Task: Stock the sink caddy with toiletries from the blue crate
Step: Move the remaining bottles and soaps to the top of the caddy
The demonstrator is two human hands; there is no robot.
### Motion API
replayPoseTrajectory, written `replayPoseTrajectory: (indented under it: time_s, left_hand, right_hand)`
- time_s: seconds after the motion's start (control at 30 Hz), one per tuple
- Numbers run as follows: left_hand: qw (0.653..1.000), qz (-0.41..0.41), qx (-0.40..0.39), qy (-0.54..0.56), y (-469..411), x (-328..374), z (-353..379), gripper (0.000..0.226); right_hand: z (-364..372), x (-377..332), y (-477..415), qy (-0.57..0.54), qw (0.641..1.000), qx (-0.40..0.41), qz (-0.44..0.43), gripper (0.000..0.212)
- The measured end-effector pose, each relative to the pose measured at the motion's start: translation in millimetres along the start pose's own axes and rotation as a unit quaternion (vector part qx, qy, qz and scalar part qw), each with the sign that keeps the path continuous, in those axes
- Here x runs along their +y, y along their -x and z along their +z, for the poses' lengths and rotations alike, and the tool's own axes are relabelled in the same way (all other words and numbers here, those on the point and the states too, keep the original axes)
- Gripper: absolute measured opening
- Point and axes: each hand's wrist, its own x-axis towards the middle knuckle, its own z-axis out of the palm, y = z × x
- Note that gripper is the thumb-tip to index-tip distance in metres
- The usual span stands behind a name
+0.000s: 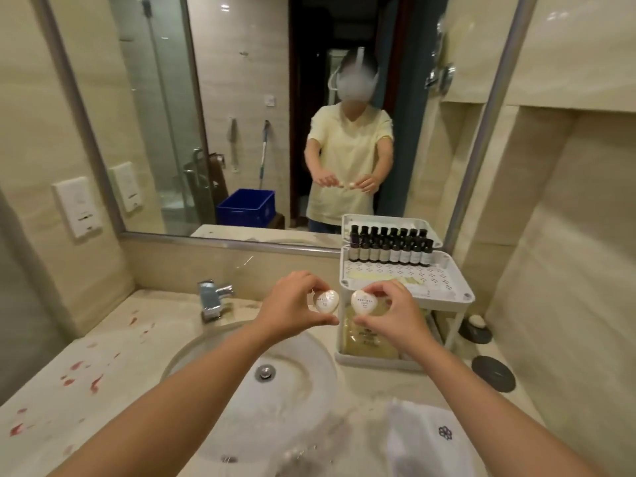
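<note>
While arms (192, 383) are reaching over sink (309, 370), left hand (292, 304) is pinching small round wrapped soap (326, 301) between thumb and fingers; right hand (395, 313) is pinching second soap (364, 302) likewise. Soaps are hovering side by side, apart, just before white two-tier caddy (447, 297) standing on worktop (103, 356) right of sink. Dark bottles (389, 253) are lining back of top tier. Blue crate (246, 207) is showing in mirror (241, 98), behind person (347, 160).

The left soap (326, 301) and right soap (364, 302) are white with small dark print. The caddy (447, 297) is white, its top shelf patterned with perforations; its bottles (389, 253) are dark with pale labels. The crate (246, 207) is blue. The beige surface (44, 418) carries red flecks, perhaps petals. The white towel (423, 438) bears a dark emblem.
</note>
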Motion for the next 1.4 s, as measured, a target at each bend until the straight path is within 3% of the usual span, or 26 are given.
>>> replayPoseTrajectory:
  time_s: [0.37,0.6,0.87,1.4]
  left_hand:
    - [0.996,0.08,-0.029,0.012,-124,-20,40,0.055]
    - [0.997,0.061,-0.027,-0.032,-177,-30,77,0.06]
    - [0.992,-0.016,-0.061,-0.106,-215,-42,110,0.052]
    - [0.978,-0.058,-0.069,-0.189,-226,-49,123,0.034]
  right_hand:
    - [-26,37,-76,0.044,0.993,0.071,0.083,0.048]
    - [-24,73,-130,0.069,0.993,0.029,0.096,0.047]
    - [4,107,-177,0.124,0.987,-0.035,0.096,0.039]
    - [36,115,-203,0.198,0.969,-0.061,0.134,0.02]
